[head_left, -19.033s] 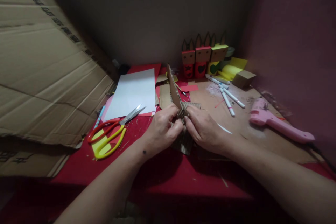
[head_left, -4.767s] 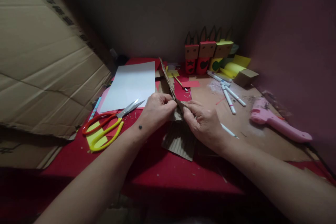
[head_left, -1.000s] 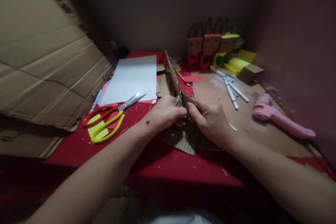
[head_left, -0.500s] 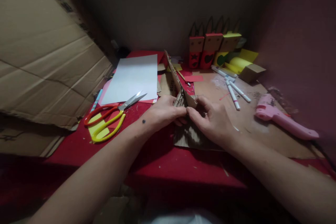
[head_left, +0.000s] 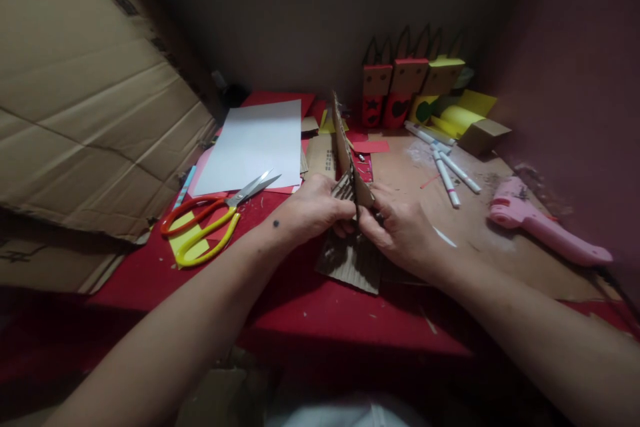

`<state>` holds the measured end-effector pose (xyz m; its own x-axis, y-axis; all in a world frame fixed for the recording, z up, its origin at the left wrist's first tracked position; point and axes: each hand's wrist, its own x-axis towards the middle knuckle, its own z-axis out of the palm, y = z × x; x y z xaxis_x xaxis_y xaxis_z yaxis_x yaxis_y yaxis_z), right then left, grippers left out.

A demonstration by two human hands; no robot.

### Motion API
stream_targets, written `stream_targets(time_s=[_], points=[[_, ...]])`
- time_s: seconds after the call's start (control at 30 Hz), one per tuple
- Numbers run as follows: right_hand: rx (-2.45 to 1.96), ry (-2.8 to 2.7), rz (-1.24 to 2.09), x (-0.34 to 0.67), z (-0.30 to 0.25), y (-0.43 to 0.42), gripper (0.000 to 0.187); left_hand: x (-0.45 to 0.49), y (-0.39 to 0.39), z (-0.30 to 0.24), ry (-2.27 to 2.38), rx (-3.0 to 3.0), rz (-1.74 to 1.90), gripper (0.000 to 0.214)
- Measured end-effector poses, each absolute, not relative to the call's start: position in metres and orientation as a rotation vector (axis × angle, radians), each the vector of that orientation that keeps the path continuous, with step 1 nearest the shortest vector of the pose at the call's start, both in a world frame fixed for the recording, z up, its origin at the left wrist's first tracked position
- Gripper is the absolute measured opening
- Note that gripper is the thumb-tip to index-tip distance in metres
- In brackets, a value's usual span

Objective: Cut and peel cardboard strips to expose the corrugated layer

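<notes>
Both hands grip a piece of cardboard [head_left: 342, 137] at the middle of the table, one part of it standing on edge and a ribbed part [head_left: 353, 263] spreading toward me. My left hand [head_left: 323, 210] is closed on its left side, thumb against the ribbed face. On the right side, my right hand [head_left: 400, 227] pinches the cardboard, its thumb close to the left one. The fingers behind the cardboard are partly hidden. Left of my left hand lie scissors [head_left: 233, 208] with one red and one yellow handle, blades apart.
White paper [head_left: 255, 147] lies at the back left. Markers [head_left: 447, 178] and a pink glue gun [head_left: 545, 223] rest on a cardboard sheet [head_left: 480, 257] at right. Several red and yellow cardboard figures [head_left: 400, 90] stand at the back. A large cardboard panel [head_left: 90, 100] rises on the left.
The cardboard has turned slightly: its upright part leans less to the left, and its ribbed near part has swung left toward me. Both hands keep hold of it.
</notes>
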<state>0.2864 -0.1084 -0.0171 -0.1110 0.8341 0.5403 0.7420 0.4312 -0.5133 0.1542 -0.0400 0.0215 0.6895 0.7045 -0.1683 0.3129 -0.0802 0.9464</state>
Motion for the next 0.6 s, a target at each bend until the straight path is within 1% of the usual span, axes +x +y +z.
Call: stream_targets(time_s=[0.4, 0.6], points=[[-1.378, -1.791, 0.233, 0.2848, -0.0139, -0.1098, 0.01, 0.1528, -0.0401, 0.0264, 0.856, 1.648, 0.478, 0.013], [-1.304, -1.786, 0.349, 0.2847, -0.0167, -0.1076, 0.016, 0.1521, -0.0395, 0.0264, 0.862, 1.66, 0.474, 0.012]])
